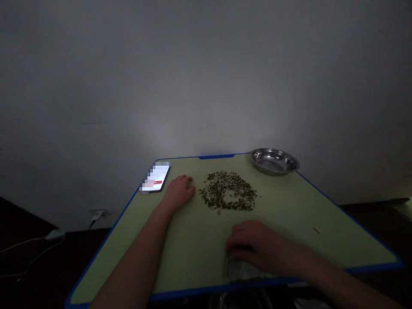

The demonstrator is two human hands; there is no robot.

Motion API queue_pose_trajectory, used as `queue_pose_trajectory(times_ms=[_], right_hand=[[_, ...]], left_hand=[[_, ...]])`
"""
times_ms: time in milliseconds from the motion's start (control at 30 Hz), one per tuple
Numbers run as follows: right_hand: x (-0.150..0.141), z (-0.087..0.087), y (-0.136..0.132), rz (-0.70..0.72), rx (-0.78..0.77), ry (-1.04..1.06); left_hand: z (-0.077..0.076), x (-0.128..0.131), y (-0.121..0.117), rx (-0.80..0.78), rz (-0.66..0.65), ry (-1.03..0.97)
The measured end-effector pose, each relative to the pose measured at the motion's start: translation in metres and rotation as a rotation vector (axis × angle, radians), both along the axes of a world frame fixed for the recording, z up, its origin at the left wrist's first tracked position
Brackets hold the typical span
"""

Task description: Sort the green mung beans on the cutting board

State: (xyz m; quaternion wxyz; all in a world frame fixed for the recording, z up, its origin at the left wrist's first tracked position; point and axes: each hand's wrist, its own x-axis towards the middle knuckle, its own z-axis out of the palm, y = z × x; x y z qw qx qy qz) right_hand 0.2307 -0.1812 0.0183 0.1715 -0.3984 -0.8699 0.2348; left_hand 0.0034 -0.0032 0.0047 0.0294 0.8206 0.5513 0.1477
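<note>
Small dark grains [236,189], bean- or seed-like, lie scattered in a rough patch on the pale green tabletop [189,240], with a bare spot inside the patch. My left hand [180,191] rests on the table just left of the grains, fingers loosely bent, thumb apart, holding nothing. Close to the front edge, my right hand [247,242] has its fingers curled around a clear see-through container [240,270]. Some dark bits show low in that container. The hand hides part of it, so its exact kind cannot be made out.
A phone [156,177] with a lit screen lies at the table's left edge. The shallow steel bowl [274,162] stands at the back right corner. A thin brown stick-like piece [316,230] lies to the right. Behind the table rises a wall [206,86].
</note>
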Motion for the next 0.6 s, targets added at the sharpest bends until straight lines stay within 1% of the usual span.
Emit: queue_pose_trajectory(times_ms=[367,600], right_hand=[[-0.0008,0.0045,-0.0015,0.011,-0.047,-0.001],[-0.0027,0.0103,-0.0035,-0.021,-0.137,0.040]], left_hand=[[-0.0004,-0.0012,0.0011,0.018,-0.018,-0.008],[0.0013,-0.0004,0.0000,0.011,-0.014,0.004]])
